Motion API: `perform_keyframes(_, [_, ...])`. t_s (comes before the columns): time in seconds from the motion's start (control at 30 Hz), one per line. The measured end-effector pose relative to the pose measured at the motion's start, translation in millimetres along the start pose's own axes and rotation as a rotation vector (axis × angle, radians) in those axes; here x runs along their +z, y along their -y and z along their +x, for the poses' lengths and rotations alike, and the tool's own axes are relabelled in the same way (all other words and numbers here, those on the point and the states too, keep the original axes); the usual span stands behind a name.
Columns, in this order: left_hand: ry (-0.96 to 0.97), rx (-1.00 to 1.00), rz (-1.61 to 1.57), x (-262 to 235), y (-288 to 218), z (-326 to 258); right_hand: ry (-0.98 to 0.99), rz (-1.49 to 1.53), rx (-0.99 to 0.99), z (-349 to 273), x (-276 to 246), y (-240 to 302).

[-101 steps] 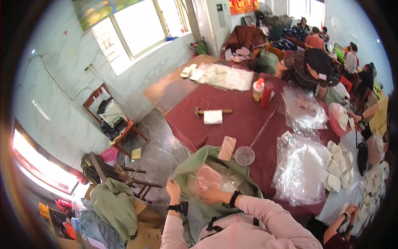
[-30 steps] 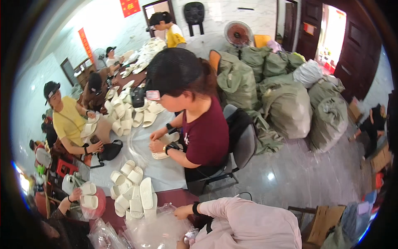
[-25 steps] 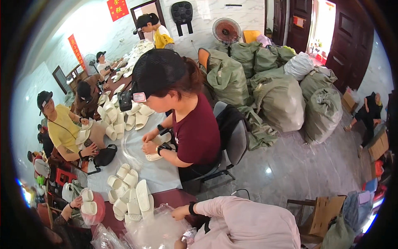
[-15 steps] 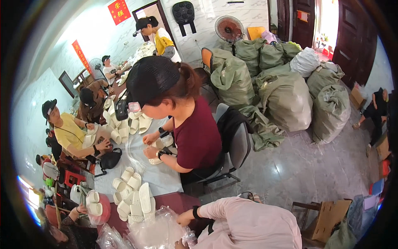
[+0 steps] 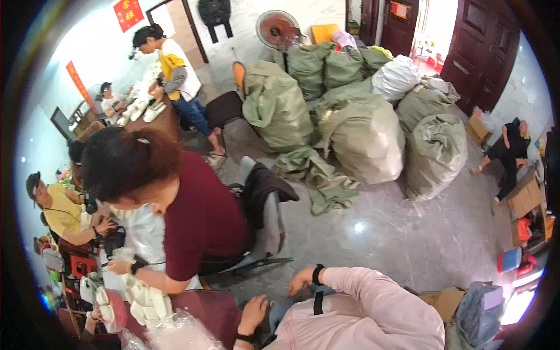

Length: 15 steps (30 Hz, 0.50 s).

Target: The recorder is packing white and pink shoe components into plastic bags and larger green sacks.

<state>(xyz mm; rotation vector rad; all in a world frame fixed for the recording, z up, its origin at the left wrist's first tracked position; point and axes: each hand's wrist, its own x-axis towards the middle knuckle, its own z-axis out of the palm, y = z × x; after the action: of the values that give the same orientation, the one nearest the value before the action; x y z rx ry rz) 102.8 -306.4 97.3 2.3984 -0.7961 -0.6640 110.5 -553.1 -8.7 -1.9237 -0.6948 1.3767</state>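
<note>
Drawn back from the bags [image 5: 182, 334], the right hand [image 5: 300, 282] nears the left hand [image 5: 253, 312], whose fingers I see loose; the right's I cannot tell. Bags lie on the desk [image 5: 213, 312] beside slippers [image 5: 149, 302].

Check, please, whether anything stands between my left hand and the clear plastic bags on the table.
Nothing visible does. Between the left hand and the clear bags lies only red cloth; the slippers are off the direct path.
</note>
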Motion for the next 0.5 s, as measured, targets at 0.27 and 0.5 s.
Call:
perform_keyframes(0.27, [0.003, 0.377, 0.261, 10, -95, 164, -0.674, 0.296, 0.372, -146, 66, -166])
perform_keyframes(0.5, [-0.193, 0.226, 0.506, -6, -146, 272, -0.846, 0.521, 0.517, -185, 9, -208])
